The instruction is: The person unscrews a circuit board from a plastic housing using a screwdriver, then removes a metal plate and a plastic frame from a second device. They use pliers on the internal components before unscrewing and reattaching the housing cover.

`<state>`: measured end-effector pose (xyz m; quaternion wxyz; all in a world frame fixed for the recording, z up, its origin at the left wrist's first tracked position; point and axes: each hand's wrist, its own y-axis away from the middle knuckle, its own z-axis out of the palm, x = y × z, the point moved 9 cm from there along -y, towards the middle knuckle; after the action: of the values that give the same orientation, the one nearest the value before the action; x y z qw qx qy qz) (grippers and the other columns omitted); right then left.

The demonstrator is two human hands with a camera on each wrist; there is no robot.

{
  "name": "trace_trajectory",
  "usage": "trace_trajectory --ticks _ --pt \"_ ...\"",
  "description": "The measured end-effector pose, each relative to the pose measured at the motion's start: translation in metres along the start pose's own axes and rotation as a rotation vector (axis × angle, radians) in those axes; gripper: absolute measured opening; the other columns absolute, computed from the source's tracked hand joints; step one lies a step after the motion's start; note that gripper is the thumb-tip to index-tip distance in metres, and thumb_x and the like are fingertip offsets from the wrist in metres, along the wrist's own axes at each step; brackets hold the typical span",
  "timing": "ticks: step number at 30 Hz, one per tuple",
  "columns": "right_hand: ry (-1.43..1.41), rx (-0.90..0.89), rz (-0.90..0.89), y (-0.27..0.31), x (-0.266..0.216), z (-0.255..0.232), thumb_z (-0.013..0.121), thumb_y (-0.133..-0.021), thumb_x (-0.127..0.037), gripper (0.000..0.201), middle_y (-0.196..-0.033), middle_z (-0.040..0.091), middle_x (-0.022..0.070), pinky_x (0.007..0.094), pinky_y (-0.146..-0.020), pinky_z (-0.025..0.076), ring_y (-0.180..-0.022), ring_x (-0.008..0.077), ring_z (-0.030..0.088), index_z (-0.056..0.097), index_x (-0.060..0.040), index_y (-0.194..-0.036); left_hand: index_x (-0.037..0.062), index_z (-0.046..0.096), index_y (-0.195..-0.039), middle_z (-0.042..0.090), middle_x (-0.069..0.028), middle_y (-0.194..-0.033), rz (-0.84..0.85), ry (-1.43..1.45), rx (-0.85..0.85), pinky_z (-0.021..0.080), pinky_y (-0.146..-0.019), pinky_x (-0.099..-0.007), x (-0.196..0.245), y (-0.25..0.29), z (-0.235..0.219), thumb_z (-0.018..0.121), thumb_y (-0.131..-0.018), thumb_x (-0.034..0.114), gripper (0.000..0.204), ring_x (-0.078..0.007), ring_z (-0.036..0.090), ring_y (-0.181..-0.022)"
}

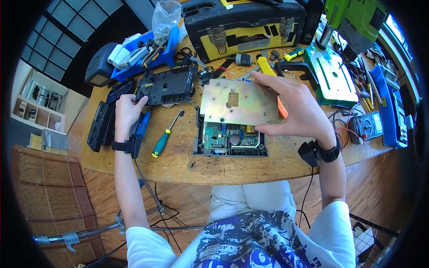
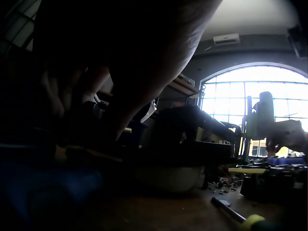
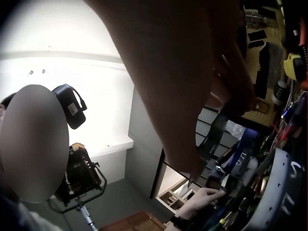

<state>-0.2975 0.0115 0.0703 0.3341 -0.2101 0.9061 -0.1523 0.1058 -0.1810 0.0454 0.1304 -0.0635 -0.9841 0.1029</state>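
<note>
A gold-tinted metal plate (image 1: pixel 250 100) with a rectangular hole lies over the back part of a black housing, whose green circuit board (image 1: pixel 219 139) shows in front. My right hand (image 1: pixel 297 107) is around the plate's right side, thumb and fingers spread wide; in the right wrist view the hand (image 3: pixel 168 82) appears apart from the plate (image 3: pixel 276 192). At the left, my left hand (image 1: pixel 128 109) pinches the near left corner of a black plastic frame (image 1: pixel 167 87). The left wrist view is dark and hides most of that grip.
A green screwdriver (image 1: pixel 161 142) lies left of the housing, with black plastic parts (image 1: pixel 100 125) farther left. Behind stand a blue bin (image 1: pixel 145 56) and a toolbox (image 1: pixel 248 38). A green drill press (image 1: pixel 357 24), multimeter (image 1: pixel 367 126) and blue case (image 1: pixel 391 105) are at the right.
</note>
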Motion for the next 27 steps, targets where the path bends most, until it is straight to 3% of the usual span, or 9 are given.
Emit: trace_trajectory --ticks 6,8,9,12,16,19,22,24,27 --pt "0.051 0.13 -0.051 0.0 -0.006 -0.009 0.096 -0.068 -0.036 0.105 -0.136 0.073 0.0167 0.0429 -0.106 0.055 -0.117 0.0337 0.072 0.054 -0.0049 -0.16 -0.0075 0.078 -0.099 0.076 -0.0202 -0.083 0.015 0.008 0.02 0.057 -0.073 -0.04 -0.009 0.005 -0.002 0.085 -0.094 0.036 0.044 -0.0276 0.071 -0.073" --pt "0.053 0.13 -0.041 0.0 -0.007 -0.008 0.096 -0.069 -0.033 0.105 -0.137 0.073 0.0165 0.0429 -0.107 0.055 -0.118 0.0334 0.072 0.053 -0.005 -0.161 -0.0068 0.077 -0.111 0.077 -0.025 -0.116 0.245 -0.228 0.289 0.06 -0.086 -0.0428 0.028 0.024 -0.032 0.08 -0.097 0.03 0.04 -0.0362 0.076 -0.095" --pt "0.051 0.128 -0.033 0.0 -0.007 -0.007 0.096 -0.07 -0.031 0.105 -0.138 0.072 0.0164 0.0428 -0.107 0.055 -0.12 0.033 0.071 0.053 -0.0051 -0.161 -0.0046 0.075 -0.122 0.075 -0.0212 -0.124 0.281 -0.161 0.323 0.058 -0.089 -0.0358 0.05 0.034 -0.043 0.079 -0.098 0.019 0.034 -0.0255 0.073 -0.098" --pt "0.015 0.098 -0.071 -0.002 -0.011 0.001 0.096 -0.071 -0.027 0.108 -0.142 0.069 0.0166 0.0426 -0.111 0.053 -0.127 0.0335 0.068 0.048 -0.0058 -0.165 -0.0034 0.074 -0.127 0.074 -0.0142 -0.128 0.493 0.389 0.212 0.056 -0.096 -0.0369 0.134 0.077 -0.068 0.077 -0.096 0.01 0.033 -0.0239 0.071 -0.113" --pt "-0.036 0.052 -0.078 -0.003 -0.019 0.015 0.096 -0.071 -0.023 0.112 -0.145 0.067 0.0164 0.0427 -0.115 0.051 -0.131 0.0343 0.065 0.043 -0.006 -0.168 0.0042 0.055 -0.158 0.06 -0.0175 -0.157 0.848 0.441 -0.025 0.043 -0.124 -0.0493 0.212 0.125 -0.06 0.1 -0.072 0.031 0.101 -0.037 0.056 -0.148" --pt "-0.067 0.036 -0.094 -0.004 -0.024 0.024 0.095 -0.072 -0.023 0.113 -0.146 0.066 0.0158 0.0435 -0.117 0.049 -0.133 0.0348 0.064 0.04 -0.0059 -0.169 0.0037 0.051 -0.161 0.059 -0.019 -0.156 0.9 0.321 -0.018 0.042 -0.125 -0.052 0.232 0.136 -0.04 0.101 -0.066 0.021 0.109 -0.04 0.056 -0.145" --pt "-0.06 0.087 -0.162 -0.003 -0.03 0.025 0.094 -0.073 -0.026 0.111 -0.131 0.066 0.0211 0.0474 -0.103 0.055 -0.119 0.0408 0.065 0.039 -0.0046 -0.167 0.0015 0.051 -0.16 0.061 -0.0205 -0.151 0.913 0.196 -0.036 0.046 -0.122 -0.051 0.237 0.133 -0.027 0.099 -0.061 0.011 0.11 -0.0417 0.059 -0.139" --pt "-0.064 -0.006 -0.075 -0.003 -0.024 0.035 0.097 -0.073 -0.025 0.118 -0.152 0.063 0.0164 0.0447 -0.117 0.049 -0.138 0.0345 0.062 0.034 -0.0051 -0.171 0.0006 0.051 -0.159 0.063 -0.0209 -0.145 0.881 0.252 -0.056 0.049 -0.118 -0.0479 0.233 0.128 -0.028 0.095 -0.06 0.005 0.108 -0.0411 0.061 -0.133" --pt "-0.12 0.077 -0.164 -0.004 -0.033 0.032 0.096 -0.078 -0.024 0.118 -0.16 0.058 0.0169 0.0457 -0.118 0.05 -0.143 0.0352 0.059 0.029 -0.0047 -0.172 0.0014 0.053 -0.158 0.063 -0.0203 -0.143 0.847 0.252 -0.045 0.051 -0.114 -0.0453 0.222 0.12 -0.036 0.094 -0.06 0.002 0.106 -0.0399 0.062 -0.132"
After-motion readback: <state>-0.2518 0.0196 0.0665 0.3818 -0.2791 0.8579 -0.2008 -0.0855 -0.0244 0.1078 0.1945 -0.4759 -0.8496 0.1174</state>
